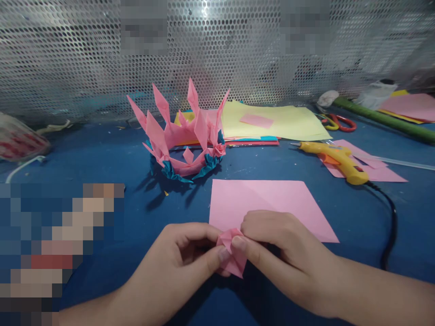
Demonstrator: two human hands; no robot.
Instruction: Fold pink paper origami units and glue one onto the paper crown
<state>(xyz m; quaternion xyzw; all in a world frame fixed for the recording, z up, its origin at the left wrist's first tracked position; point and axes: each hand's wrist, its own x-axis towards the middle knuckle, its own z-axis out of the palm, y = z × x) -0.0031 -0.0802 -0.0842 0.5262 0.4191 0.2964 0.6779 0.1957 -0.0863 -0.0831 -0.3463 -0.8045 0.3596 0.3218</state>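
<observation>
A small folded piece of pink paper (239,264) is pinched between both hands, low in the middle of the head view. My left hand (190,253) grips its left side, thumb on the near face. On the other side, my right hand (285,249) holds the upper right part with thumb and curled fingers. Just behind the hands lies a flat pink sheet (265,197), partly covered by my right hand. Farther back stands a pink paper crown (158,140) with tall pointed pieces and teal crumpled paper around its base.
A yellow glue gun (335,156) with a black cord rests on pink paper (390,174) at the right. Yellow sheets (292,122), red-handled scissors (345,123) and a green stick (384,117) lie behind. A perforated metal panel (217,59) closes off the back of the blue table (102,158).
</observation>
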